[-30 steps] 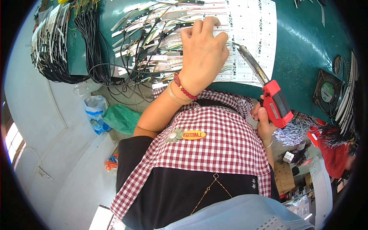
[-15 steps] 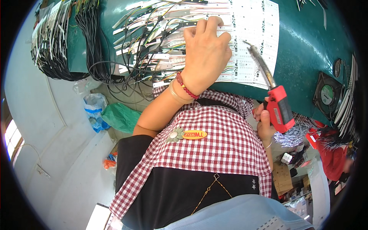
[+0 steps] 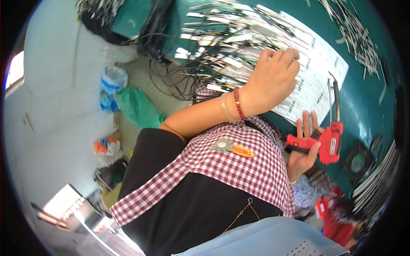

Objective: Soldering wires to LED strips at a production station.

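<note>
My left hand (image 3: 275,76) lies over the wired ends of several thin white circuit strips (image 3: 232,62), at the left side of a white sheet (image 3: 326,55) with rows of small black marks. Its fingers are curled down, and whatever is between their tips is hidden. In my right hand (image 3: 304,151) is a red and black soldering gun (image 3: 332,145), its handle resting between thumb and palm while some fingers stretch out. The gun's long metal tip points up and away over the sheet's right edge, apart from the strips.
A green table (image 3: 363,115) carries the work. Black cables (image 3: 156,27) hang at its left, and loose strips (image 3: 356,40) lie far right. A small black fan (image 3: 356,162) and pale tubes (image 3: 376,181) sit near right. A green bag (image 3: 136,106) is on the floor.
The whole view has turned and shifted, so the table appears tilted. Some of my right fingers have stretched out, and the soldering gun has swung more upright. My left hand remains curled over the strips.
</note>
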